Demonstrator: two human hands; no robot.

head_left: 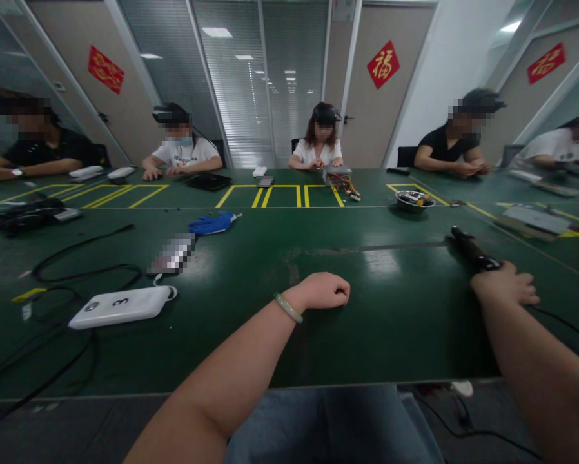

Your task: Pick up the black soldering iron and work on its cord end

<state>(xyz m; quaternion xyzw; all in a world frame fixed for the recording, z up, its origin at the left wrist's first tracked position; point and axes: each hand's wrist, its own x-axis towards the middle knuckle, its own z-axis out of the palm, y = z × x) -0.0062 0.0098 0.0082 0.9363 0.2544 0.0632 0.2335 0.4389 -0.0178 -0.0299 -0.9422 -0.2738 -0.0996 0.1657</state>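
My left hand (324, 290) rests on the green table as a loose fist, a pale bangle (288, 308) round its wrist. Nothing shows in its curled fingers. To the right, my right hand (505, 283) is closed at the near end of a black electric screwdriver (473, 250), which lies on the table with its tip pointing away and left. The hand covers the tool's rear end, and its fingers are bent. A black cable (567, 325) runs off to the right from beneath this hand.
At left lie a white power bank (122, 307), a blurred phone (172, 253), a blue glove (213, 223) and black cables (84, 277). A metal bowl (415, 201) with small parts stands at back right. Across the table, a person handles a metal box with coloured wires (338, 176).
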